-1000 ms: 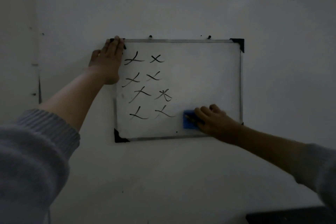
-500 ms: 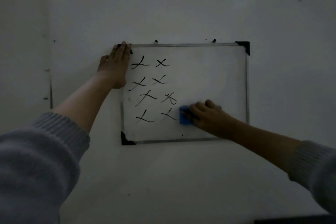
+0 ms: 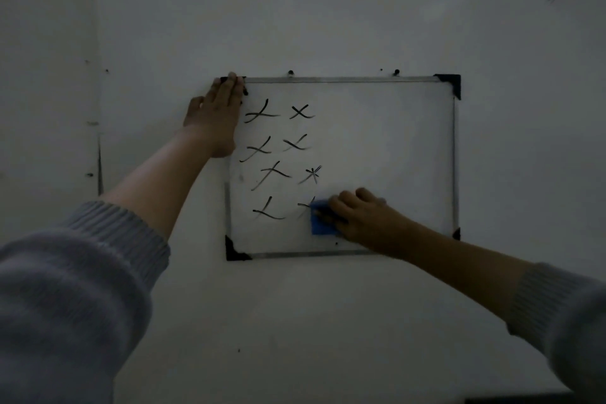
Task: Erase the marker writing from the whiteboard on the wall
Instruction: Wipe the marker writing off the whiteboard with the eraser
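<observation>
Whiteboard (image 3: 377,147) hangs on the pale wall (image 3: 328,10) before us, metal-framed with black corner caps, in dim light; our left hand (image 3: 214,118) lies flat against its upper left corner, fingers together and stretched upward, palm pressed over the frame edge, gripping nothing; our right hand (image 3: 360,218) reaches in from the lower right and presses a blue eraser (image 3: 321,220) to the board's lower middle, fingers curled over it and clamped on its top; the eraser's left edge touches the bottom mark of the right column, part of which it hides; marker writing (image 3: 278,157) fills the board's left half in two columns of black crossed strokes, four rows deep; the board's right half is bare; grey knitted sleeves (image 3: 82,289) cover both our forearms short of the wrists.
</observation>
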